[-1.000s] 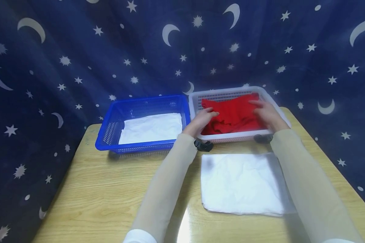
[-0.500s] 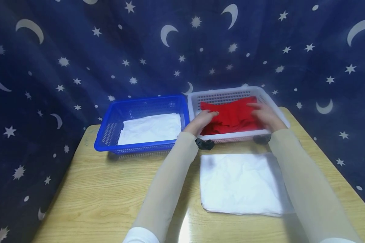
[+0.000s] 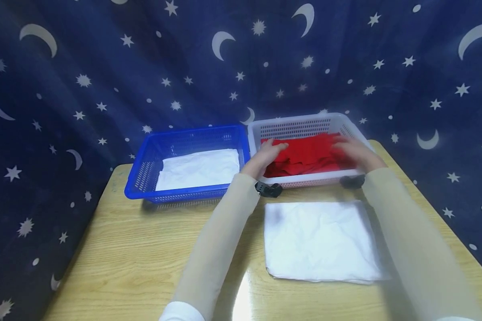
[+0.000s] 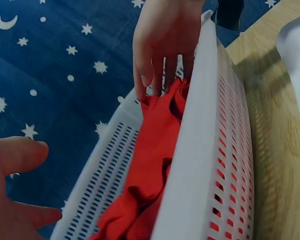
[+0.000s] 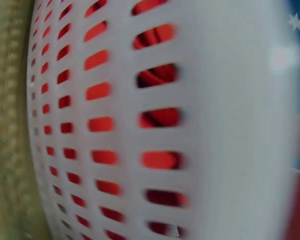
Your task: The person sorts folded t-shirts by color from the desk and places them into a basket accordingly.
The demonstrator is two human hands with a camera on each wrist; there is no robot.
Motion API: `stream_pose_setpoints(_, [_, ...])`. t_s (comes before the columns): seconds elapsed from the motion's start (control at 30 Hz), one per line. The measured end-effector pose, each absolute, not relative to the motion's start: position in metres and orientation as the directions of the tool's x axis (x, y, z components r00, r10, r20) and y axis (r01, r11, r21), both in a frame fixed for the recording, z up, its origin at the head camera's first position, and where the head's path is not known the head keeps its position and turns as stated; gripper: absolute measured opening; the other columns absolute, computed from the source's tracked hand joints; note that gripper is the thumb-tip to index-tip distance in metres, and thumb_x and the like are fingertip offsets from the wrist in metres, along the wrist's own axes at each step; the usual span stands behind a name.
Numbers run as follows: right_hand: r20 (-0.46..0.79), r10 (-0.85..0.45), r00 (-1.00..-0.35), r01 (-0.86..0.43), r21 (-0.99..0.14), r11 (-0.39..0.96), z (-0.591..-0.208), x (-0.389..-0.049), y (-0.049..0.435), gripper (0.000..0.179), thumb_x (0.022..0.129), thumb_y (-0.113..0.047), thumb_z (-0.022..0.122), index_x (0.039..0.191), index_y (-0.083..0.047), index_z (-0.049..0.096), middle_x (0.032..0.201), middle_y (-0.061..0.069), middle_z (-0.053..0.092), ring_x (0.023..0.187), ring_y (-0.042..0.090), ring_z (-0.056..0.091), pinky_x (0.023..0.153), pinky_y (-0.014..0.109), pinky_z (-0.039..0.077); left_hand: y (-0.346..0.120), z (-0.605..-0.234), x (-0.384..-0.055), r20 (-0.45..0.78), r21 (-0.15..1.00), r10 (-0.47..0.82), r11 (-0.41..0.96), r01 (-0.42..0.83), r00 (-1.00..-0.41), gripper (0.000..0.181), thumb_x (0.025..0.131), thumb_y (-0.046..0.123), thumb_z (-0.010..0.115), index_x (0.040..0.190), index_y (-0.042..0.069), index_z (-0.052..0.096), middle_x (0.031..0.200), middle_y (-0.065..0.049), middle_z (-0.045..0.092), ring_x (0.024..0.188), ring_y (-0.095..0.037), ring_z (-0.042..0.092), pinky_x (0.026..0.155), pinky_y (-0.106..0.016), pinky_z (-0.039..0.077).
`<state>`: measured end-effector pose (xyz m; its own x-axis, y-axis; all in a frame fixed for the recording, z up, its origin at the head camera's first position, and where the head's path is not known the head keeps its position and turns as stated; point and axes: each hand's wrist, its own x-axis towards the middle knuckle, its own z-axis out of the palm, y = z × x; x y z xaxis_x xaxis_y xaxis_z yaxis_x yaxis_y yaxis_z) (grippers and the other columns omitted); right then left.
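Note:
A crumpled red cloth (image 3: 307, 154) lies inside the white perforated basket (image 3: 301, 179) at the back right. My left hand (image 3: 266, 156) is over the basket's left end, beside the cloth; in the left wrist view its thumb and a finger are spread, with nothing between them. At the cloth's right end is my right hand (image 3: 356, 153), blurred in the head view. The left wrist view shows this right hand (image 4: 167, 37) with fingers extended down to the cloth's end. In the right wrist view the basket wall (image 5: 125, 100) hides most of the right hand.
To the left stands a blue perforated basket (image 3: 176, 192) with a folded white cloth (image 3: 201, 169) in it. Another folded white cloth (image 3: 319, 240) lies on the wooden table (image 3: 144, 254) in front of the white basket. A star-patterned curtain (image 3: 205, 58) hangs behind.
The red cloth's back edge has dropped lower in the white basket. My right hand has shifted slightly to the right, while the left hand has barely moved.

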<state>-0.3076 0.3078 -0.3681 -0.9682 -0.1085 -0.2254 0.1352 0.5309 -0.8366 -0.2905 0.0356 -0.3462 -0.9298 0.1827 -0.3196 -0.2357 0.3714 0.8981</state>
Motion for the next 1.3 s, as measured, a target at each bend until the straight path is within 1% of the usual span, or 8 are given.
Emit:
stream_pose_setpoints(0.2, [-0.076, -0.091, -0.993, -0.003, -0.751, 0.661, -0.346, -0.298, 0.297, 0.058, 0.092, -0.039, 0.041, 0.139, -0.007, 0.028, 0.136, 0.022, 0.033, 0.12, 0.037, 0.034, 0.096, 0.053, 0.028, 0.029, -0.336, -0.281, -0.143, 0.91, 0.217, 0.413, -0.042, -0.966, 0.053, 0.088, 0.037, 0.051, 0.136, 0.02, 0.035, 0.137, 0.001, 0.036, 0.124, -0.018, 0.034, 0.099, -0.043, 0.031])
stream_pose_setpoints(0.33, [0.011, -0.106, -0.994, -0.08, -0.741, 0.667, -0.329, -0.278, 0.283, 0.063, 0.09, -0.046, 0.043, 0.14, -0.011, 0.028, 0.137, 0.021, 0.033, 0.121, 0.039, 0.034, 0.096, 0.056, 0.026, 0.022, -0.332, -0.269, -0.003, 0.868, 0.259, 0.48, 0.127, -0.966, 0.05, 0.09, 0.039, 0.048, 0.135, 0.02, 0.038, 0.135, 0.002, 0.039, 0.122, -0.016, 0.036, 0.098, -0.04, 0.033])
stream_pose_setpoints(0.53, [0.124, -0.18, -0.976, -0.215, -0.687, 0.694, -0.319, -0.245, 0.268, 0.06, 0.09, -0.039, 0.045, 0.141, -0.012, 0.027, 0.142, 0.017, 0.026, 0.124, 0.042, 0.027, 0.095, 0.06, 0.022, 0.006, -0.331, -0.245, 0.116, 0.786, 0.296, 0.556, 0.27, -0.948, 0.055, 0.089, 0.048, 0.043, 0.137, 0.022, 0.035, 0.136, 0.002, 0.036, 0.123, -0.014, 0.033, 0.1, -0.041, 0.03])
stream_pose_setpoints(0.7, [0.156, -0.205, -0.966, -0.254, -0.7, 0.668, -0.324, -0.224, 0.267, 0.059, 0.091, -0.036, 0.047, 0.142, -0.019, 0.024, 0.146, 0.012, 0.019, 0.128, 0.038, 0.024, 0.095, 0.06, 0.023, -0.008, -0.333, -0.225, 0.173, 0.764, 0.284, 0.566, 0.31, -0.943, 0.055, 0.088, 0.05, 0.043, 0.135, 0.023, 0.037, 0.132, 0.003, 0.039, 0.119, -0.012, 0.037, 0.096, -0.039, 0.035])
stream_pose_setpoints(0.93, [0.206, -0.163, -0.965, -0.262, -0.718, 0.645, -0.338, -0.196, 0.274, 0.055, 0.091, -0.031, 0.047, 0.141, -0.017, 0.029, 0.143, 0.01, 0.026, 0.128, 0.034, 0.025, 0.094, 0.059, 0.026, -0.031, -0.343, -0.202, 0.26, 0.813, 0.226, 0.473, 0.339, -0.939, 0.048, 0.088, 0.04, 0.05, 0.13, 0.018, 0.044, 0.12, 0.004, 0.048, 0.106, -0.014, 0.049, 0.082, -0.027, 0.044])
stream_pose_setpoints(1.1, [0.166, -0.083, -0.983, -0.181, -0.759, 0.625, -0.35, -0.175, 0.28, 0.052, 0.091, -0.033, 0.048, 0.14, -0.025, 0.03, 0.14, 0.008, 0.032, 0.122, 0.032, 0.034, 0.09, 0.031, 0.039, -0.048, -0.357, -0.184, 0.26, 0.855, 0.16, 0.42, 0.304, -0.952, 0.041, 0.088, 0.036, 0.052, 0.125, 0.018, 0.048, 0.114, 0.005, 0.052, 0.099, -0.012, 0.054, 0.081, -0.028, 0.045])
stream_pose_setpoints(1.2, [0.108, -0.019, -0.994, -0.096, -0.782, 0.616, -0.358, -0.163, 0.284, 0.054, 0.091, -0.037, 0.046, 0.14, -0.019, 0.031, 0.136, 0.012, 0.038, 0.12, 0.033, 0.038, 0.088, 0.024, 0.039, -0.055, -0.366, -0.174, 0.212, 0.876, 0.139, 0.413, 0.251, -0.967, 0.039, 0.088, 0.034, 0.052, 0.123, 0.018, 0.05, 0.109, 0.007, 0.055, 0.095, -0.009, 0.055, 0.079, -0.029, 0.046])
stream_pose_setpoints(1.3, [0.079, 0.032, -0.996, -0.042, -0.784, 0.62, -0.369, -0.151, 0.288, 0.055, 0.091, -0.039, 0.045, 0.138, -0.013, 0.033, 0.134, 0.014, 0.04, 0.12, 0.022, 0.04, 0.089, 0.022, 0.039, -0.06, -0.378, -0.165, 0.152, 0.877, 0.168, 0.431, 0.211, -0.974, 0.039, 0.089, 0.034, 0.051, 0.124, 0.019, 0.049, 0.104, 0.009, 0.057, 0.093, -0.009, 0.056, 0.076, -0.029, 0.046])
